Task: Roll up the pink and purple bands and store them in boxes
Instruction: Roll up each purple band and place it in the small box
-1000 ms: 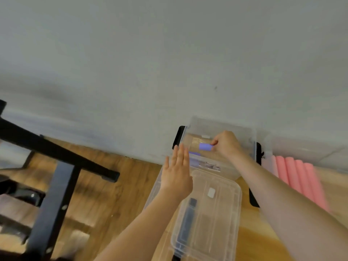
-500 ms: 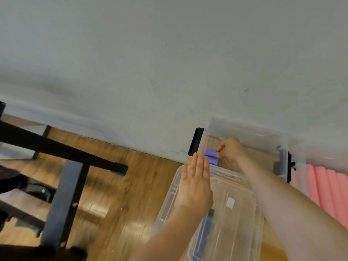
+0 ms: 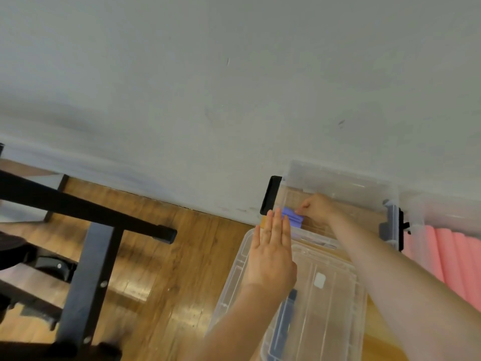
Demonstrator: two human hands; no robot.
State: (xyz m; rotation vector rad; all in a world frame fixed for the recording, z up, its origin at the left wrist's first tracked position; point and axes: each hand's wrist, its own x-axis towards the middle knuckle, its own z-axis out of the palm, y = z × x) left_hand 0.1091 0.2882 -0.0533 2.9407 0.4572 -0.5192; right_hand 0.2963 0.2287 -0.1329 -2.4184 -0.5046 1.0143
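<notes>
A clear plastic box (image 3: 338, 183) with black latches stands against the wall. Inside it lies a rolled purple band (image 3: 292, 217) at the box's left end. My right hand (image 3: 316, 208) reaches into the box and pinches the band's right end. My left hand (image 3: 273, 254) hovers flat, fingers straight and together, over the near left rim of the box and holds nothing. Several rolled pink bands (image 3: 450, 254) lie side by side in a second clear box (image 3: 442, 209) at the right edge.
A clear lid (image 3: 325, 295) with a blue-grey handle lies in front of the box. A black metal frame (image 3: 86, 256) stands on the wooden floor (image 3: 169, 282) at the left. The grey wall (image 3: 234, 100) runs behind everything.
The view has shifted left, so the box sits further right. My right hand has lowered the purple band deeper into the box's left end. My left hand stays flat.
</notes>
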